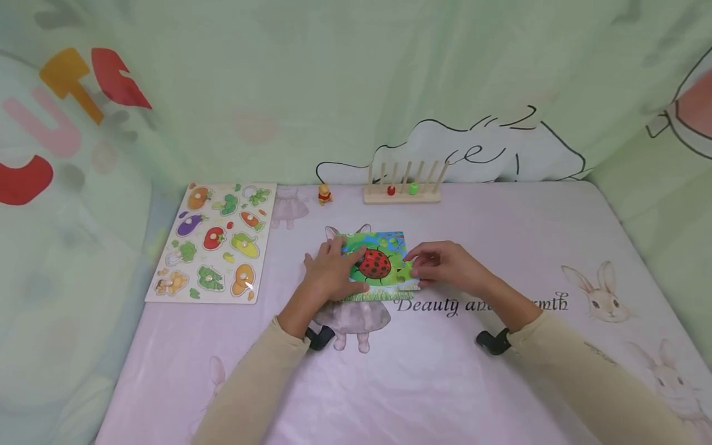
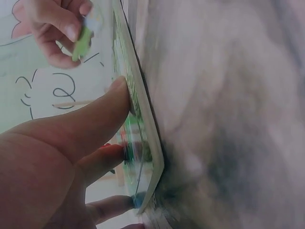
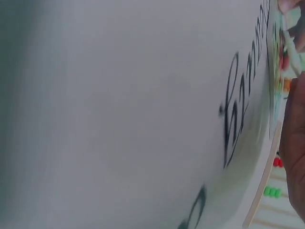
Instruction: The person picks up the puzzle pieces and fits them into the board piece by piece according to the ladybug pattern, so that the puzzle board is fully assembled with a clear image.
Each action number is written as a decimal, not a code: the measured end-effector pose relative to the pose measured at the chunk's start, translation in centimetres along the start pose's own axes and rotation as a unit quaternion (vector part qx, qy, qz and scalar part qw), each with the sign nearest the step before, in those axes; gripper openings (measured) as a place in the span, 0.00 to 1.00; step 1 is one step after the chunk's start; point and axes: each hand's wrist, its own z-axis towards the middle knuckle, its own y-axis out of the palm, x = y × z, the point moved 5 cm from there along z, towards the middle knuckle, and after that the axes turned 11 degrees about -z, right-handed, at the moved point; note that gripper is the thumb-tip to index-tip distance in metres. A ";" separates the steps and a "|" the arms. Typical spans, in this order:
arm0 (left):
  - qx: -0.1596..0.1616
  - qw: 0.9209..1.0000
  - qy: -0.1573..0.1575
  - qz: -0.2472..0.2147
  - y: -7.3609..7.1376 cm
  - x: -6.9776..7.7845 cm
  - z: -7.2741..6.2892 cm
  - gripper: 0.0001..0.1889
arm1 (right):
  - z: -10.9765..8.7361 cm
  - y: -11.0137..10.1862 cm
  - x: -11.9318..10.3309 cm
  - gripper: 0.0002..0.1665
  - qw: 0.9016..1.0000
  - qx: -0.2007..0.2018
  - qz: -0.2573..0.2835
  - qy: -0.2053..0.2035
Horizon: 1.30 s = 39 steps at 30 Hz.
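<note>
A ladybug picture puzzle (image 1: 377, 264) lies on the table in front of the person, its red spotted ladybug on a green leaf. The left hand (image 1: 329, 272) rests on its left part, with the fingers spread; in the left wrist view the thumb and fingertips press on the board's face. At the puzzle's right side the right hand (image 1: 447, 267) pinches a puzzle piece (image 2: 84, 43), green with some pale blue, between thumb and fingers. That piece is raised off the board in the left wrist view. The right wrist view shows only part of the right hand at its edge.
A vegetable peg puzzle board (image 1: 214, 247) lies to the left. At the back stand a small yellow bear figure (image 1: 324, 194) and a wooden peg rack (image 1: 402, 196) with red and green beads. Fabric walls (image 1: 311, 80) enclose the table at the back and sides.
</note>
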 end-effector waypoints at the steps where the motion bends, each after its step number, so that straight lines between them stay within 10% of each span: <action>1: 0.001 1.000 0.001 -0.001 0.0 0.0 0.0 0.44 | 0.2 0.2 -0.2 0.18 1.000 -0.001 -0.005 0.000; 30: 0.007 1.000 0.004 -0.004 0.1 0.1 0.2 0.44 | 2.1 1.6 -2.8 0.15 0.977 0.047 -0.193 0.074; 39: 0.008 1.000 -0.005 -0.030 -0.2 0.2 0.0 0.44 | 1.9 0.9 -2.8 0.40 0.962 0.025 -0.271 0.033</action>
